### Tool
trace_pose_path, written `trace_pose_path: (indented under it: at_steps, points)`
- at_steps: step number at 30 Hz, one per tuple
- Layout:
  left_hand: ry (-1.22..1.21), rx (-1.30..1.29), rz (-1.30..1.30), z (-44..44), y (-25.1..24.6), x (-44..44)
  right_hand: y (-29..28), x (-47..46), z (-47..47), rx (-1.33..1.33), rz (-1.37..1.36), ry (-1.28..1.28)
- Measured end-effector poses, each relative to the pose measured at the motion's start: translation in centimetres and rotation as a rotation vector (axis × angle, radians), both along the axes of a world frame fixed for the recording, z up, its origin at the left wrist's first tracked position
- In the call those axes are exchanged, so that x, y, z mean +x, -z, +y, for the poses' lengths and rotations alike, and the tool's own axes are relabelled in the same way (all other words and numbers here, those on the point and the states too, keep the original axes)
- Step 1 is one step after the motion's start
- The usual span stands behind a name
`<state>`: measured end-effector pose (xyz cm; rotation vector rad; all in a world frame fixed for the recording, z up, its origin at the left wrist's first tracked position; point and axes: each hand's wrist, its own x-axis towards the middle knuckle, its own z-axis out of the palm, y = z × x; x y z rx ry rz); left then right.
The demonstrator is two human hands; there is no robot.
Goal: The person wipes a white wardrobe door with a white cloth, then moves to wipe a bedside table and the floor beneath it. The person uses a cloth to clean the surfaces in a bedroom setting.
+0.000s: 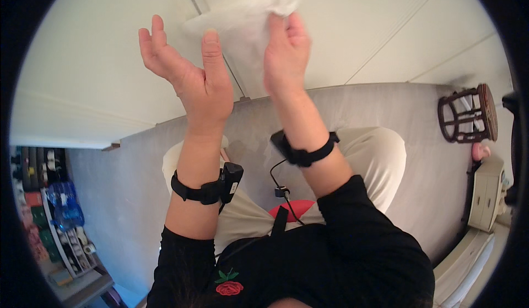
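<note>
A white cloth, blurred in places, hangs from my right hand, pinched in a bunch between thumb and fingers. It is stretched leftward across the pale panel surface, near a dark seam. My left hand is raised beside the cloth's left end, palm showing and fingers apart. Its thumb overlaps the cloth in the picture; whether they touch I cannot tell. Both forearms wear black strapped devices, one on the left and one on the right.
Grey floor runs below the panels. A dark wooden stool stands at the far right, above a small cream cabinet in the picture. Blue plastic water jugs and loaded shelves line the left. A cable dangles between my arms.
</note>
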<state>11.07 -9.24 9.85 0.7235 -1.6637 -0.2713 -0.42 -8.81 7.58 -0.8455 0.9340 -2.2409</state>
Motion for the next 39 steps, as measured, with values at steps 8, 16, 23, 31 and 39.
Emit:
trace_pose_path:
  at_steps: [8,16,23,31,39]
  points:
    - [-0.113,0.003,-0.002,2.8,0.2,2.9,1.3,-4.6,-5.7,-0.208,1.804,0.584]
    - [-0.127,0.032,0.054,3.2,1.1,3.0,23.2,-8.6,-2.9,0.745,2.338,-0.67]
    - [-0.149,0.085,0.079,2.7,1.5,2.2,26.0,-11.5,2.3,0.992,1.958,-0.826]
    - [-0.075,0.2,0.052,2.5,2.7,-0.4,12.8,-11.0,4.3,0.852,0.218,-0.82]
    - [0.162,0.66,0.262,3.2,6.0,-1.4,1.2,-11.3,9.1,0.474,-0.021,-0.698]
